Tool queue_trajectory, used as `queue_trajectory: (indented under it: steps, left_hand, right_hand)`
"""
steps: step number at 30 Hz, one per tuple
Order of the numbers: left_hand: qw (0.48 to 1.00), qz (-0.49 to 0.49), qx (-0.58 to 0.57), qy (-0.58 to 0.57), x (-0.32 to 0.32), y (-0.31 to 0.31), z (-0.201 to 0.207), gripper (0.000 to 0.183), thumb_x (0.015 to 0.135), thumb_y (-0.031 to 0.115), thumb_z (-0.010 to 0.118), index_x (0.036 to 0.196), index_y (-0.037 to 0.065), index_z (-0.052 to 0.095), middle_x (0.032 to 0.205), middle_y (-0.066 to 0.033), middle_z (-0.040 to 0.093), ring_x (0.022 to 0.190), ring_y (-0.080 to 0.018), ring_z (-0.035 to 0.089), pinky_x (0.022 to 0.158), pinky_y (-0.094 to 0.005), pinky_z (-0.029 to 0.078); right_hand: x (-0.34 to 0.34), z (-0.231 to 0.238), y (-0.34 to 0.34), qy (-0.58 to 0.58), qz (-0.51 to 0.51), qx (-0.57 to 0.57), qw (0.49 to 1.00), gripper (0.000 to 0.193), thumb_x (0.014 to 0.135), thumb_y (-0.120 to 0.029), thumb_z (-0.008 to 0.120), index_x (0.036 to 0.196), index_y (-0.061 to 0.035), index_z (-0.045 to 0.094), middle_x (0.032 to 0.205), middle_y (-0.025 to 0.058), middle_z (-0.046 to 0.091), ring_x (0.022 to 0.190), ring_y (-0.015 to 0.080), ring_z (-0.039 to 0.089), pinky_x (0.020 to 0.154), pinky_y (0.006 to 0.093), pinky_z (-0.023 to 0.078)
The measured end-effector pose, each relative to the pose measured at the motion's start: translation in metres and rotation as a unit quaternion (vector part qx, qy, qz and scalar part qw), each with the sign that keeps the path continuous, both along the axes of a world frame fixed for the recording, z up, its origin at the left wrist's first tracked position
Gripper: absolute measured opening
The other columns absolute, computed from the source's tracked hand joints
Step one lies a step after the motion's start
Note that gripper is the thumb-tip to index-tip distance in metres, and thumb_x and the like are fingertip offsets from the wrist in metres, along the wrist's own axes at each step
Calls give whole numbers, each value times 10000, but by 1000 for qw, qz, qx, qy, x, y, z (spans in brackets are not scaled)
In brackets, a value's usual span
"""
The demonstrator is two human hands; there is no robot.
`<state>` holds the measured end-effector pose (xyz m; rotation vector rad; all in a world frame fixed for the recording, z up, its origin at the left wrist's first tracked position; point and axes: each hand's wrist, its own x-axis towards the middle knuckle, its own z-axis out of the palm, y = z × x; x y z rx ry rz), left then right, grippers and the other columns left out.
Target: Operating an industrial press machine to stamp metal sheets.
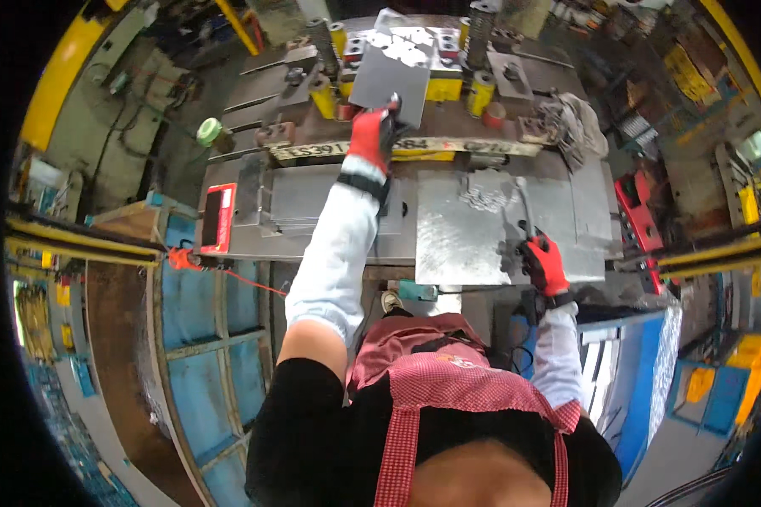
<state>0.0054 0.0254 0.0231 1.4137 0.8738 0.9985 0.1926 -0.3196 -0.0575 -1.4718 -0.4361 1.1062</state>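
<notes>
My left hand (374,137), in a red and black glove, reaches far forward and grips the near edge of a flat grey metal sheet (389,84). The sheet's far end lies over the press die (444,89) and carries bright white patches; I cannot tell whether they are pieces or glare. My right hand (546,264), gloved alike, is closed around a slim stick-like tool (528,207) with a pale tip. That tool points away over a shiny metal plate (457,245), its tip beside a heap of small silvery pieces (484,191).
A stack of metal sheets (313,196) lies left of the plate, with a red-framed panel (220,218) beyond it. Yellow-collared die posts and springs (479,34) stand at the back. A grey rag (573,127) hangs at right; a green-lidded bottle (214,133) stands left.
</notes>
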Motion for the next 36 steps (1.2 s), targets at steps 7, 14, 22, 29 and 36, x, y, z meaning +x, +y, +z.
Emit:
queue_trajectory:
  steps: [7, 14, 22, 29, 36]
  left_hand:
    - [971, -33, 159, 173, -139, -44, 98, 211, 754, 151, 616, 922, 24, 641, 735, -22, 618, 595, -85, 525, 595, -218, 420]
    - [756, -405, 431, 279, -116, -20, 105, 291, 768, 293, 538, 939, 72, 618, 1032, -80, 565, 1004, -265, 485, 877, -359, 374]
    - [918, -393, -23, -52, -113, 0, 46, 413, 883, 318, 410, 1120, -6, 508, 1092, -138, 551, 973, -252, 543, 859, -358, 427]
    - [858, -267, -341, -278, -102, -36, -3, 625, 881, 505, 294, 1208, -15, 409, 1091, -162, 553, 834, -264, 609, 735, -404, 501]
    - [790, -333, -357, -370, -31, -25, -2, 511, 898, 405, 328, 1183, -6, 436, 1012, -182, 585, 799, -264, 619, 663, -365, 532]
  right_hand:
    - [-15, 90, -12, -201, 77, 87, 973, 536, 722, -19, 541, 1243, -83, 429, 712, 29, 552, 529, 75, 485, 499, 218, 419]
    - [-44, 120, 32, -441, 266, 142, 845, 643, 666, -99, 616, 1269, -75, 393, 731, 35, 520, 721, 135, 507, 716, 283, 425]
    - [-62, 132, 45, 62, 301, 118, 944, 600, 749, -114, 591, 1292, -26, 350, 878, -24, 478, 673, 67, 444, 630, 207, 404]
    - [-23, 143, 173, 14, 168, 240, 956, 343, 825, -115, 534, 1152, -25, 481, 835, -18, 522, 718, 45, 476, 638, 177, 384]
    - [19, 115, 280, -326, 309, 295, 843, 171, 807, -191, 570, 939, -83, 586, 724, -26, 532, 649, 52, 479, 569, 194, 393]
